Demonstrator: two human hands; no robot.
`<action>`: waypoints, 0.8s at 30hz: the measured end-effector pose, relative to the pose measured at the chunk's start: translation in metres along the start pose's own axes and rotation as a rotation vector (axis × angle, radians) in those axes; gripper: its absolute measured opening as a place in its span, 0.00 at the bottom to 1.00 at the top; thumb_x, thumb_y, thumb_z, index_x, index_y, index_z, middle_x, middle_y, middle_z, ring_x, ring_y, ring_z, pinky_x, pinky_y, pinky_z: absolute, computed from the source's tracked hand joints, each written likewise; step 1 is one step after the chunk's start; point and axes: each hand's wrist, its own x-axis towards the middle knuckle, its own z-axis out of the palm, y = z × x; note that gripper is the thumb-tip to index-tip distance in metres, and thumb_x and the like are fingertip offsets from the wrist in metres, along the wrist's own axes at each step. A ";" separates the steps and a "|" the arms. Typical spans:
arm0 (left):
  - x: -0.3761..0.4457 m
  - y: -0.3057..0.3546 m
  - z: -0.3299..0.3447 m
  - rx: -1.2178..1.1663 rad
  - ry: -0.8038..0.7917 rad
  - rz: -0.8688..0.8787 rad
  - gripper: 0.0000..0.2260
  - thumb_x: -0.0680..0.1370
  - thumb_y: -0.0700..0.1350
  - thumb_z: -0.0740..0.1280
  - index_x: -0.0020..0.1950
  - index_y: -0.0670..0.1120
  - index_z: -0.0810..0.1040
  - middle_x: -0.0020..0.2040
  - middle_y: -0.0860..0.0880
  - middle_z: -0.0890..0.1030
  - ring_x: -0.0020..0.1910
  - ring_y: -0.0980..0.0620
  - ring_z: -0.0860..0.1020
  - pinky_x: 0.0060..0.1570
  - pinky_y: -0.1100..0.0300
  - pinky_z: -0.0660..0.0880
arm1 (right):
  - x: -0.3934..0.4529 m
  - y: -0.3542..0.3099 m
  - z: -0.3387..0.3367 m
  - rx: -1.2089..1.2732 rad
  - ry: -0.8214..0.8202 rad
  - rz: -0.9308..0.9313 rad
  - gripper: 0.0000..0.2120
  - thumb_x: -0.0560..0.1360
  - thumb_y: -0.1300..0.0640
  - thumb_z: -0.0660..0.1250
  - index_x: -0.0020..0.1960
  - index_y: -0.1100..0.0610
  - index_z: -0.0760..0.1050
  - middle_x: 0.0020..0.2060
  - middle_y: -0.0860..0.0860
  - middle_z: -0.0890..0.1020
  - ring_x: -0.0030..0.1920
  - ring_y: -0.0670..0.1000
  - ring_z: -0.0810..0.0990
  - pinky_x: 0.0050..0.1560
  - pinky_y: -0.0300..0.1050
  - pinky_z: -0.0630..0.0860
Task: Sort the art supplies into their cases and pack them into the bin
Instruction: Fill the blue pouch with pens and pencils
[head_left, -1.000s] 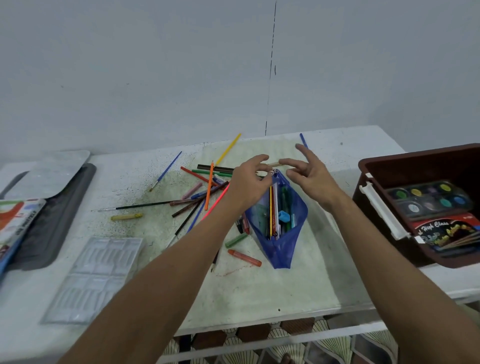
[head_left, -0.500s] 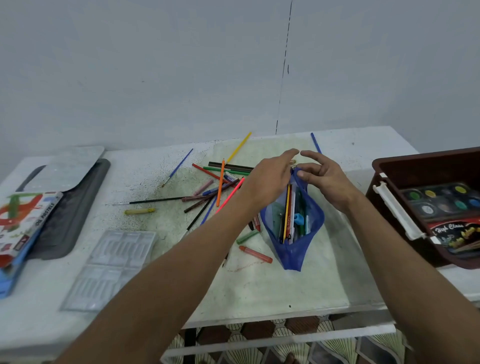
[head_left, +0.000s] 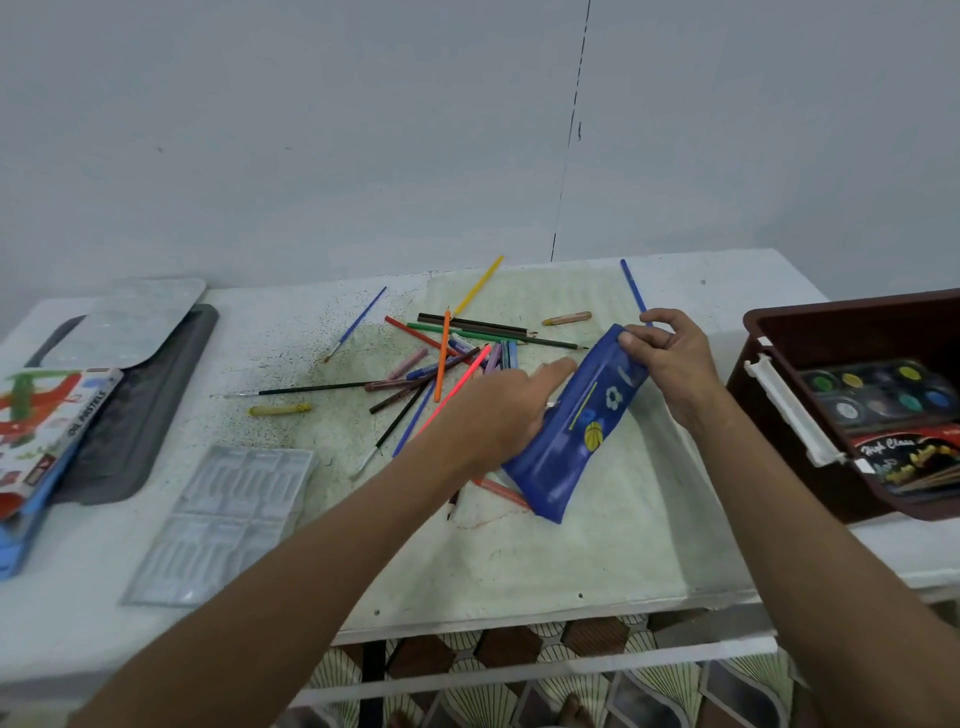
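White table (head_left: 727, 291) | right hand (head_left: 670, 358) pinches pouch (head_left: 576, 421) end to steady it | left hand (head_left: 509, 410) grips its side, likely zipping | pencils (head_left: 447, 358) loose beside.

Scattered pencils (head_left: 447, 358) crowd the table (head_left: 519, 561) left of the pouch (head_left: 571, 431); near side lies open.
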 end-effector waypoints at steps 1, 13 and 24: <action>-0.009 0.001 -0.002 0.008 -0.012 -0.018 0.22 0.80 0.43 0.57 0.74 0.49 0.59 0.40 0.46 0.77 0.35 0.47 0.74 0.33 0.53 0.72 | 0.000 0.002 0.000 0.003 0.025 0.010 0.12 0.73 0.63 0.71 0.47 0.51 0.71 0.43 0.51 0.84 0.46 0.51 0.82 0.50 0.49 0.78; -0.081 0.006 0.025 -0.743 0.368 -0.455 0.25 0.77 0.38 0.65 0.72 0.51 0.64 0.43 0.53 0.79 0.39 0.57 0.78 0.36 0.66 0.75 | -0.018 0.017 -0.002 -0.040 0.047 -0.021 0.14 0.76 0.59 0.68 0.58 0.48 0.70 0.45 0.47 0.81 0.44 0.44 0.81 0.46 0.44 0.78; -0.073 0.025 0.024 -0.938 0.136 -0.564 0.35 0.75 0.46 0.71 0.76 0.54 0.55 0.53 0.59 0.76 0.46 0.60 0.77 0.38 0.72 0.74 | -0.042 0.024 0.015 -0.206 0.135 -0.084 0.17 0.76 0.55 0.68 0.63 0.50 0.68 0.48 0.56 0.79 0.51 0.57 0.80 0.43 0.47 0.79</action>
